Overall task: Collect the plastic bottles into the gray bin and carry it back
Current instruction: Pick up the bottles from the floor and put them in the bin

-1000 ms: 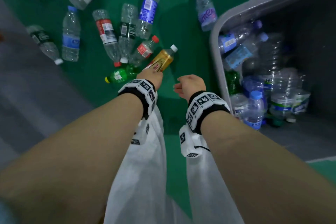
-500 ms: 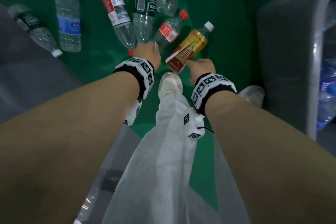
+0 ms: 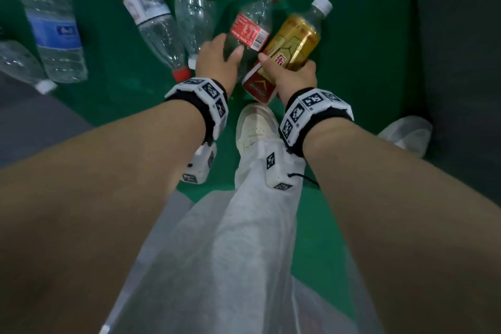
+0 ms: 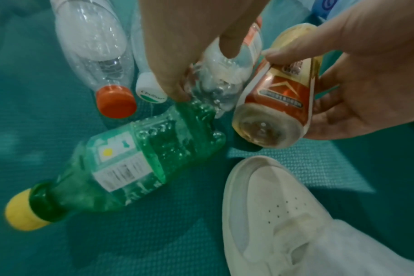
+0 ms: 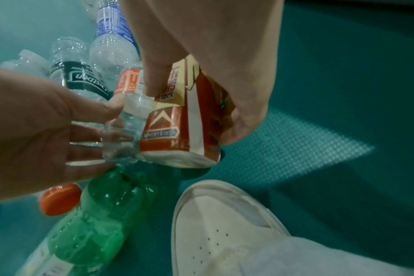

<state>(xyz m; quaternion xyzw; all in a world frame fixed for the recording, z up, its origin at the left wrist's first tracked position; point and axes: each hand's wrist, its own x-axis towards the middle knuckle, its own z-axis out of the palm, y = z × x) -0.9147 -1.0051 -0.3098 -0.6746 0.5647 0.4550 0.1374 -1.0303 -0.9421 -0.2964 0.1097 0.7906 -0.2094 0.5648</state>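
Observation:
Several plastic bottles lie on the green floor. My left hand (image 3: 225,55) grips the lower body of a clear bottle with a red label and red cap (image 3: 253,24); its thumb lies on top and its fingers wrap the far side (image 4: 173,87). My right hand (image 3: 288,68) holds the base end of a gold tea bottle with a white cap (image 3: 298,38), thumb over the label (image 5: 154,84). The two held bottles touch side by side. The gray bin (image 3: 461,62) shows only as a dark outer wall at the right.
A green bottle with a yellow cap (image 4: 130,168) lies under my left hand, by my white shoe (image 3: 256,127). More clear bottles (image 3: 151,11) lie at the upper left, one with a blue label (image 3: 54,32). My other shoe (image 3: 404,134) stands beside the bin wall.
I have bent down and both hands have reached forward. The left hand closed on the red-label bottle, the right hand on the gold tea bottle. The bin's inside has left the view.

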